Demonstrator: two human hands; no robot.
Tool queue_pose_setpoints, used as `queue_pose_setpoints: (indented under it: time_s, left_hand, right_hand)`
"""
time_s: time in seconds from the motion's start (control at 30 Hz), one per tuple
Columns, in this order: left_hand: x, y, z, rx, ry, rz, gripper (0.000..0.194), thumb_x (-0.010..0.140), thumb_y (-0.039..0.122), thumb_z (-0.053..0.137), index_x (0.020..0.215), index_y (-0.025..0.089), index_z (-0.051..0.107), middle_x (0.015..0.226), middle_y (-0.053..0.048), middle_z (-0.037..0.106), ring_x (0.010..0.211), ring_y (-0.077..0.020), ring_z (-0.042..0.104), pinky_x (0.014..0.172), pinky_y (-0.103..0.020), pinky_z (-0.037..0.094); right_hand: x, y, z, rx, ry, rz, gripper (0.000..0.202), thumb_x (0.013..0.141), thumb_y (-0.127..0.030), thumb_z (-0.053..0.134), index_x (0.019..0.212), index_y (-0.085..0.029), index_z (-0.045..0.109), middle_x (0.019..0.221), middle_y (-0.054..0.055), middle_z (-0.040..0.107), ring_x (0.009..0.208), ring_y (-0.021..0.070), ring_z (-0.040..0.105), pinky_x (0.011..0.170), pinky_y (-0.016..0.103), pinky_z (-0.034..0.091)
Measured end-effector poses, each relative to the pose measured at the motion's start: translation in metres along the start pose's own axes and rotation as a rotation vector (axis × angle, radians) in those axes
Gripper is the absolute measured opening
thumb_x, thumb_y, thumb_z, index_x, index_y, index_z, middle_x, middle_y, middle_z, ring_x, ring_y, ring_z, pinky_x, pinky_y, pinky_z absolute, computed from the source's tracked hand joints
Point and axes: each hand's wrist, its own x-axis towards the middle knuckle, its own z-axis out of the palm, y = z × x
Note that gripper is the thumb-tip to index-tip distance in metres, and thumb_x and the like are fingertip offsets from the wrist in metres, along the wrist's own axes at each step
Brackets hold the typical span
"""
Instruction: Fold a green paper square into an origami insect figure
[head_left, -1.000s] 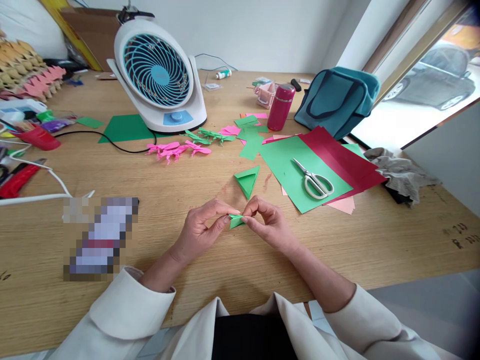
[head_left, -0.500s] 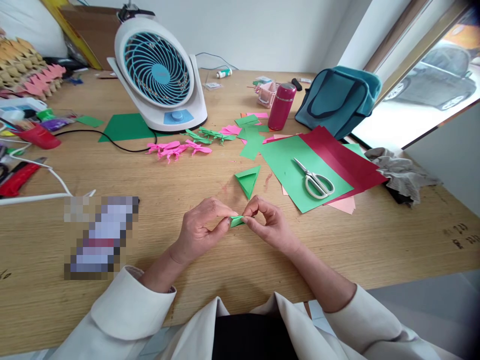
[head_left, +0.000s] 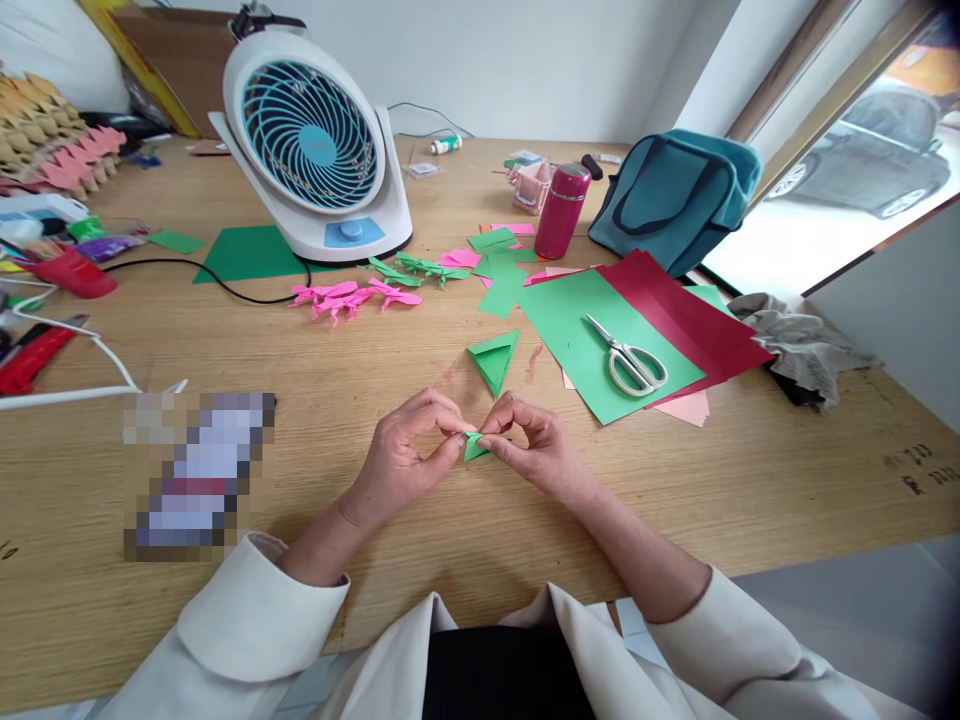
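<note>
Between my fingertips is a small folded piece of green paper (head_left: 475, 449), pinched from both sides just above the table. My left hand (head_left: 411, 450) closes thumb and forefinger on its left edge. The thumb and forefinger of my right hand (head_left: 536, 445) grip its upper right part, hiding some of the folds. Just beyond my hands lies a green folded paper triangle (head_left: 495, 365) with a flap turned over along its far edge. Farther back are pink folded paper figures (head_left: 349, 298) and green folded paper figures (head_left: 416, 268).
Scissors (head_left: 630, 362) lie on green sheets (head_left: 574, 335) at the right, over red paper (head_left: 667, 310). Behind stand a fan (head_left: 315, 150), a pink flask (head_left: 562, 212) and a teal bag (head_left: 671, 205). A blurred-out phone-like object (head_left: 202, 475) lies at left.
The green paper between my fingers has turned slightly and shows more of its face below my fingertips. Both hands stay almost in place, still pinching it.
</note>
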Motion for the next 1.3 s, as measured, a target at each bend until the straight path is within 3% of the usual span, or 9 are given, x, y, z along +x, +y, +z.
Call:
queue_pose_setpoints:
  time_s: [0.4, 0.7, 1.0, 1.3]
  left_hand:
    - [-0.001, -0.003, 0.000, -0.109, -0.052, -0.051, 0.012, 0.085, 0.008, 0.064, 0.083, 0.019, 0.068, 0.082, -0.001, 0.063, 0.077, -0.0137, 0.062, 0.070, -0.026, 0.050]
    - [0.001, 0.003, -0.003, -0.076, -0.075, 0.019, 0.012, 0.087, 0.009, 0.063, 0.083, 0.019, 0.067, 0.080, -0.001, 0.064, 0.075, -0.0133, 0.061, 0.068, -0.025, 0.049]
    - [0.000, 0.006, -0.002, 0.026, -0.075, 0.092, 0.013, 0.089, 0.009, 0.058, 0.082, 0.019, 0.064, 0.078, -0.002, 0.063, 0.075, -0.0142, 0.060, 0.072, -0.028, 0.049]
    - [-0.004, 0.007, -0.001, 0.149, -0.085, 0.180, 0.009, 0.087, 0.012, 0.061, 0.092, 0.019, 0.062, 0.086, -0.003, 0.066, 0.081, -0.0179, 0.059, 0.076, -0.034, 0.048]
  right_hand:
    - [0.000, -0.001, 0.000, -0.015, -0.028, 0.019, 0.032, 0.085, -0.052, 0.074, 0.076, -0.022, 0.067, 0.074, 0.001, 0.059, 0.073, 0.0158, 0.056, 0.069, 0.032, 0.045]
    - [-0.002, -0.002, 0.001, 0.016, -0.035, -0.021, 0.028, 0.087, -0.046, 0.074, 0.076, -0.021, 0.065, 0.074, 0.000, 0.058, 0.072, 0.0146, 0.054, 0.068, 0.030, 0.045]
    - [-0.003, -0.002, -0.001, -0.081, -0.045, -0.150, 0.012, 0.089, -0.025, 0.069, 0.080, -0.021, 0.063, 0.077, 0.001, 0.058, 0.073, 0.0151, 0.056, 0.067, 0.030, 0.046]
    - [-0.006, -0.002, -0.001, -0.218, -0.027, -0.281, 0.010, 0.089, -0.014, 0.065, 0.084, -0.021, 0.059, 0.080, 0.002, 0.057, 0.075, 0.0158, 0.055, 0.066, 0.030, 0.045]
